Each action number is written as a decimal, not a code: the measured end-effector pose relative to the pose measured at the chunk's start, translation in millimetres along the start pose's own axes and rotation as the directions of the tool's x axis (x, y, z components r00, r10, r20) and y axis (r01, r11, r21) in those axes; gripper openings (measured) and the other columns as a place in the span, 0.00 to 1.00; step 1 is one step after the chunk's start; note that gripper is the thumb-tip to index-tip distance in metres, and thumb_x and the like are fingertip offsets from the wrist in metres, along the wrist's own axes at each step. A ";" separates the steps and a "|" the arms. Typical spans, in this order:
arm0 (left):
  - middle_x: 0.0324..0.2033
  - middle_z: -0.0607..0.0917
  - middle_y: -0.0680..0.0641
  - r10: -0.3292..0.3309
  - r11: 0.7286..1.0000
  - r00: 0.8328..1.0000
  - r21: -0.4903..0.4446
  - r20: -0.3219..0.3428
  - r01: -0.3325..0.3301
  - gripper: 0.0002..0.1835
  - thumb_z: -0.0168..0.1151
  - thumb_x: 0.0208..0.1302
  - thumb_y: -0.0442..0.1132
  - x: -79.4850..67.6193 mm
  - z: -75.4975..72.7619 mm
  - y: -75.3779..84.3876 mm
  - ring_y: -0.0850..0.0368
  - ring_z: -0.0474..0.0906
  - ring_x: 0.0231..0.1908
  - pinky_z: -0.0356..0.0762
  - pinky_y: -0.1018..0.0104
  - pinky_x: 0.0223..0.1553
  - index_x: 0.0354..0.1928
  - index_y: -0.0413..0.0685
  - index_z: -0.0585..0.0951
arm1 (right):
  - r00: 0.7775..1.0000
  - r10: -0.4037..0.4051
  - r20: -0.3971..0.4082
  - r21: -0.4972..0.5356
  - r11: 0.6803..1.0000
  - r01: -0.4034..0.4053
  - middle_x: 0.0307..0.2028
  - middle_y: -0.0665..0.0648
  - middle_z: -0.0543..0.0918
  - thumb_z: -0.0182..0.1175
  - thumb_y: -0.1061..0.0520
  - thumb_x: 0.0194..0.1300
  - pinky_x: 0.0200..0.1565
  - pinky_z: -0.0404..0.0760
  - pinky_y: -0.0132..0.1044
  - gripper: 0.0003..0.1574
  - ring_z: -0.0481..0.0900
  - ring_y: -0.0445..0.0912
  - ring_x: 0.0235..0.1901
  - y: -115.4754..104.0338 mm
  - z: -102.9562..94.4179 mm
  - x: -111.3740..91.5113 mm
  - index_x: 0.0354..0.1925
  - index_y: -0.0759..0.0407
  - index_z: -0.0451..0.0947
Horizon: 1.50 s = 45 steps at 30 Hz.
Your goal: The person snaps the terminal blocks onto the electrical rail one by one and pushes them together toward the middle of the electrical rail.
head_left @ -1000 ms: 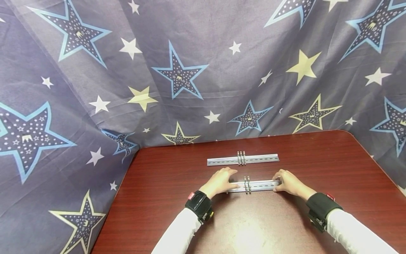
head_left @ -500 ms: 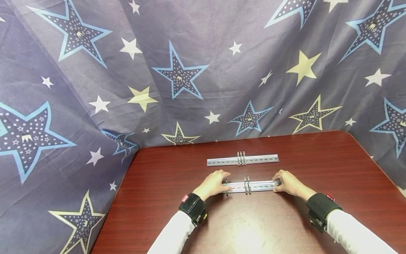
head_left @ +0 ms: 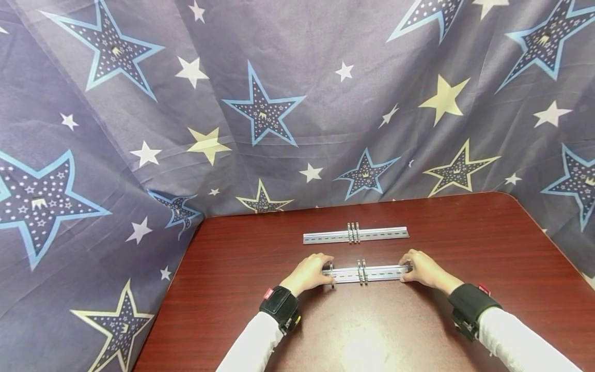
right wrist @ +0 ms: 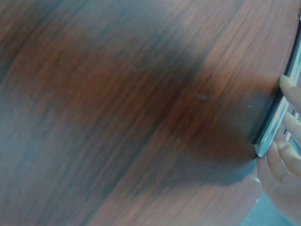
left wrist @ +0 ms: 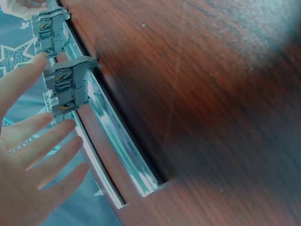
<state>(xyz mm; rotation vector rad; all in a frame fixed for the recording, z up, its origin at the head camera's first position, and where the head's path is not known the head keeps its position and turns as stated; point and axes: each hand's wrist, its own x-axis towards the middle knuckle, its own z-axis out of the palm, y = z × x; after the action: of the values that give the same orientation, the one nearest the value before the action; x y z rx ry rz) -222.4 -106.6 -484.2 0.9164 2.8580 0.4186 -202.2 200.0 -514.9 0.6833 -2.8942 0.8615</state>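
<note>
A silver DIN rail (head_left: 383, 273) lies on the table, carrying two terminal blocks (head_left: 362, 272) near its middle. Another grey terminal block (left wrist: 68, 89) sits on the rail towards its left end. My left hand (head_left: 308, 273) pinches this block between thumb and index finger; its other fingers spread loosely in the left wrist view. That hand hides the rail's left end in the head view. At the opposite end, my right hand (head_left: 423, 268) grips the rail (right wrist: 275, 123), thumb on the near side and fingers on the far side.
Behind it lies a second slotted rail (head_left: 325, 238) with three terminal blocks (head_left: 354, 233) near its middle, roughly parallel to the first. The red-brown wooden table (head_left: 241, 268) is bordered by a star-patterned curtain (head_left: 297, 155) at the back and sides.
My left hand has moved left along the near rail, uncovering the terminal block towards its left end, and has closed in around it. My right hand has stayed on the rail's right end.
</note>
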 end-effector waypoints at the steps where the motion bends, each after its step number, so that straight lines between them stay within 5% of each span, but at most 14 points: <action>1: 0.44 0.79 0.47 -0.003 1.000 1.000 -0.009 0.001 0.003 0.30 0.66 0.44 0.47 -0.1 0.5 -0.4 0.53 0.74 0.46 0.69 0.62 0.47 0.51 0.43 0.75 | 1.000 0.000 0.001 0.001 1.000 0.000 0.24 0.53 0.75 0.70 0.59 0.34 0.29 0.67 0.37 0.18 0.68 0.43 0.25 -0.2 -0.3 -0.1 0.27 0.66 0.77; 31: 0.38 0.81 0.46 0.007 0.995 0.999 -0.094 -0.041 -0.011 0.27 0.68 0.42 0.42 -1.3 11.5 -0.6 0.54 0.76 0.41 0.70 0.64 0.44 0.47 0.39 0.75 | 1.000 0.017 0.001 0.004 1.000 -0.017 0.25 0.53 0.75 0.70 0.59 0.34 0.29 0.67 0.36 0.18 0.68 0.43 0.25 0.3 -0.3 -0.3 0.27 0.65 0.77; 45: 0.39 0.81 0.47 0.025 0.999 0.998 -0.047 -0.054 -0.027 0.26 0.68 0.44 0.43 10.5 16.7 19.1 0.54 0.76 0.43 0.69 0.66 0.46 0.48 0.41 0.75 | 1.000 -0.001 0.004 0.006 1.000 0.001 0.25 0.53 0.75 0.70 0.59 0.34 0.29 0.68 0.36 0.18 0.69 0.43 0.25 4.2 0.8 0.6 0.27 0.65 0.77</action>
<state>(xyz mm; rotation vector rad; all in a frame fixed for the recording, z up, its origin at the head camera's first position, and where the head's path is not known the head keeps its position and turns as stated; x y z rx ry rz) -217.1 -81.8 -494.8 0.9488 2.8730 0.5199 -204.6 202.5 -517.6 0.6879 -2.8952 0.8694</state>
